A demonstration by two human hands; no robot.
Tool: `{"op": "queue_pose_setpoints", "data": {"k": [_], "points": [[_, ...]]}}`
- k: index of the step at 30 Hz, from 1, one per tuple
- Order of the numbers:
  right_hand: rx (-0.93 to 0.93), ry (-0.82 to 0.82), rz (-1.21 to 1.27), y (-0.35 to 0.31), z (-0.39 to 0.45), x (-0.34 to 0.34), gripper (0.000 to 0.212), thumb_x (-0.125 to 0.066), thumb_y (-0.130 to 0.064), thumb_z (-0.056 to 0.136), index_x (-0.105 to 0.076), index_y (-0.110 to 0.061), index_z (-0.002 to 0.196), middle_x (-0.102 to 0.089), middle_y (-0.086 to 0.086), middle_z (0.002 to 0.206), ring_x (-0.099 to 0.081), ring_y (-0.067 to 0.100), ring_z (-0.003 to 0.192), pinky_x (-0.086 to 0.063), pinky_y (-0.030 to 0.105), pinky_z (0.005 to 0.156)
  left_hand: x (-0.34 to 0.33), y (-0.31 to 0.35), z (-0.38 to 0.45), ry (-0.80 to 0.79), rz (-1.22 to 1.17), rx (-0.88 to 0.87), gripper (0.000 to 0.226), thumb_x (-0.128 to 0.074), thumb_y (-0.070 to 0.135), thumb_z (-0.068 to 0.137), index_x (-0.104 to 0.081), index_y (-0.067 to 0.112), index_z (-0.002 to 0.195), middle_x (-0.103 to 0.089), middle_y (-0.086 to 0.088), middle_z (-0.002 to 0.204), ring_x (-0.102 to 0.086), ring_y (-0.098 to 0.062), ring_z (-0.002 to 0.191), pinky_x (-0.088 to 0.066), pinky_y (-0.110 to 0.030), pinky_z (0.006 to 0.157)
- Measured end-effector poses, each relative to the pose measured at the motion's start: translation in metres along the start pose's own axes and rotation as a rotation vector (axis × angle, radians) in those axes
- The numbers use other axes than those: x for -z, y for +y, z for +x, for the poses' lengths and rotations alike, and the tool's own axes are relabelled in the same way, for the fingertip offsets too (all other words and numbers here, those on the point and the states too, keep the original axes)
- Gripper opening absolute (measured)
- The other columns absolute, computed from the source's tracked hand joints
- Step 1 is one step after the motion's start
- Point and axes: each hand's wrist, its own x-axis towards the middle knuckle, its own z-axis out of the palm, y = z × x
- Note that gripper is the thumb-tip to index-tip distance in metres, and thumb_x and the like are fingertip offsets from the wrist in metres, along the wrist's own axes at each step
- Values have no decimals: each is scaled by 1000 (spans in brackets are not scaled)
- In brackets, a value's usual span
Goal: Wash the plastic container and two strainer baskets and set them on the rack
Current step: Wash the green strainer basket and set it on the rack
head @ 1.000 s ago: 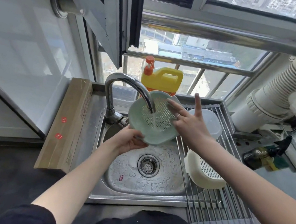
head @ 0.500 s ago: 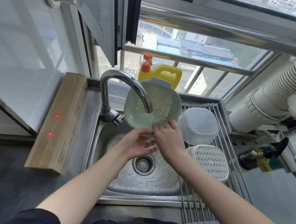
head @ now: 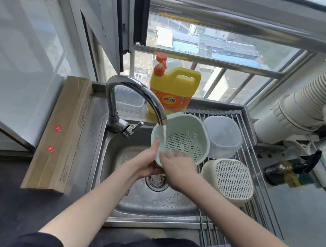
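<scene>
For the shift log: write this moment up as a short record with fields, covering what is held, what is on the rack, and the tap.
held item: green strainer basket, tilted over the sink
left hand: grips the basket's near rim
right hand: on the near rim, fingers inside
tap: running, stream falls into the basket
rack: clear plastic container and white strainer basket, both upside down
behind the sink: yellow detergent bottle
left to do: green basket onto the rack

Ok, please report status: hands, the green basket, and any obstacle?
Left hand and right hand hold green strainer basket under running faucet. White strainer basket, plastic container already on rack. No obstacle.
</scene>
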Motion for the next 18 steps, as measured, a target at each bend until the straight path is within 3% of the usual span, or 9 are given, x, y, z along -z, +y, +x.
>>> {"op": "queue_pose_setpoints", "data": {"k": [2,5,7,10,12,14,16,18], "points": [[49,60,44,-2,2,-5,61,-50,-12,92,-23,-11,146,-54,11,134,-59,31,113,-46,40,79,4,-3,4,20,2,2,65,-25,64,92,-64,13,99,-75,-7,84,-69,-21,76,-58,-33,64],[146,95,-14,4,-1,-7,49,-47,-11,94,-33,-14,141,-66,12,113,-65,33,99,-44,37,69,6,-8,0,29,-11,2,60,-23,61,95,-64,16,97,-76,-2,77,-71,-15,65,-58,-28,56],[218,118,-28,9,-2,-3,33,-50,-26,96,-47,-14,127,-68,10,105,-66,31,94,-41,35,67,5,-9,0,49,34,16,58,-28,60,95,-64,14,96,-75,-4,73,-70,-16,60,-58,-28,52],[263,-33,334,27,-3,10,45,-40,-56,95,-60,-16,104,-67,7,92,-59,25,81,-40,34,69,9,1,-9,135,315,97,53,-42,55,91,-61,7,102,-67,-11,71,-65,-21,54,-56,-30,49],[282,-56,453,38,3,16,44,-33,-50,99,-59,-22,122,-66,6,105,-59,23,91,-43,33,79,18,12,-17,178,519,192,53,-44,54,86,-59,4,91,-60,-10,65,-59,-19,47,-52,-26,47],[360,-15,192,40,14,12,46,-40,-32,98,-37,-28,144,-53,4,139,-54,23,120,-43,36,96,25,23,-26,177,650,283,59,-43,64,81,-54,7,73,-51,-6,55,-49,-16,38,-43,-19,41],[514,-5,-31,32,24,4,61,-43,-17,93,-24,-25,150,-30,4,156,-33,21,141,-30,38,113,29,30,-31,186,699,326,62,-39,72,79,-47,12,61,-44,-3,49,-37,-12,35,-31,-12,37],[636,17,-198,28,34,-3,62,-39,-16,94,-19,-24,152,-18,-1,160,-10,15,148,-10,41,121,34,36,-35,189,758,379,60,-36,70,81,-43,15,60,-43,-2,45,-27,-9,39,-19,-11,38]]}}
